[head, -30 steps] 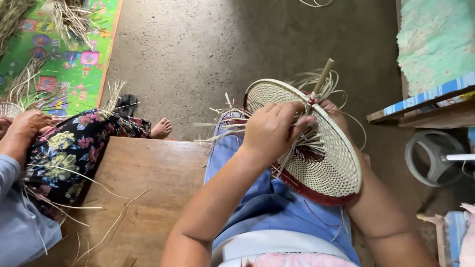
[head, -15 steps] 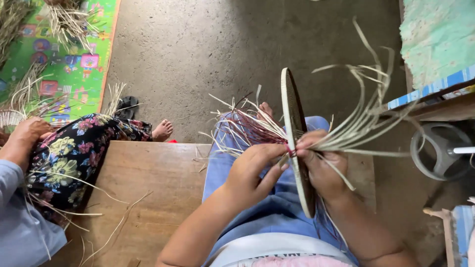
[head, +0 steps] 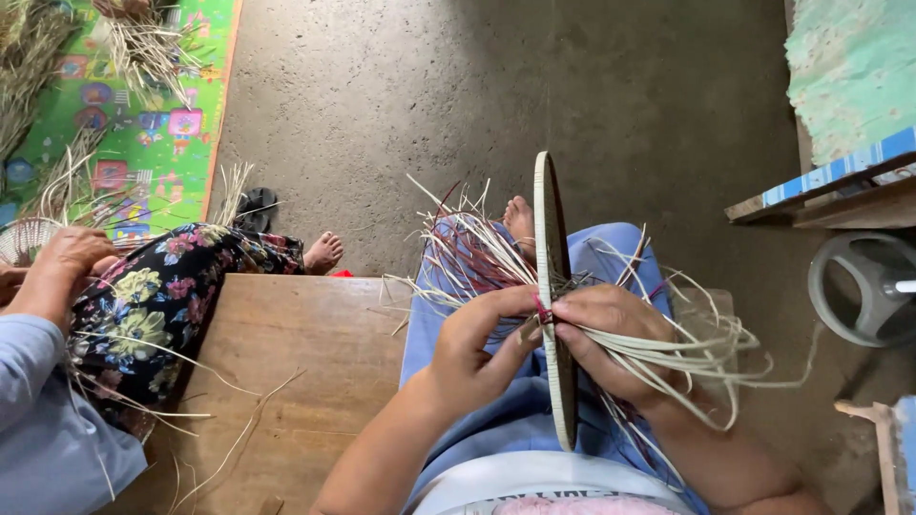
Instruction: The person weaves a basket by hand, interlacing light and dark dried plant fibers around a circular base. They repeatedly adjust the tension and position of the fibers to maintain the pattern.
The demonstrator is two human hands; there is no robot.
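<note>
Woven disc (head: 553,286) now edge-on over lap, flipped from flat face-up a second ago; rim work in reach. Left hand (head: 477,343) at 9 o'clock pinches rim; right hand (head: 601,339) at 3 o'clock grips loose strands (head: 697,348).

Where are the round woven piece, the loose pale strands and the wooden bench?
Round woven piece (head: 546,229): head view, on its upper rim, seen edge-on.
Loose pale strands (head: 697,348): head view, on the bundle's middle.
Wooden bench (head: 305,353): head view, on its bare top.

Probably a home weaving workshop: concrete floor (head: 401,105), wooden bench (head: 286,372), scattered straw strips (head: 143,43).
</note>
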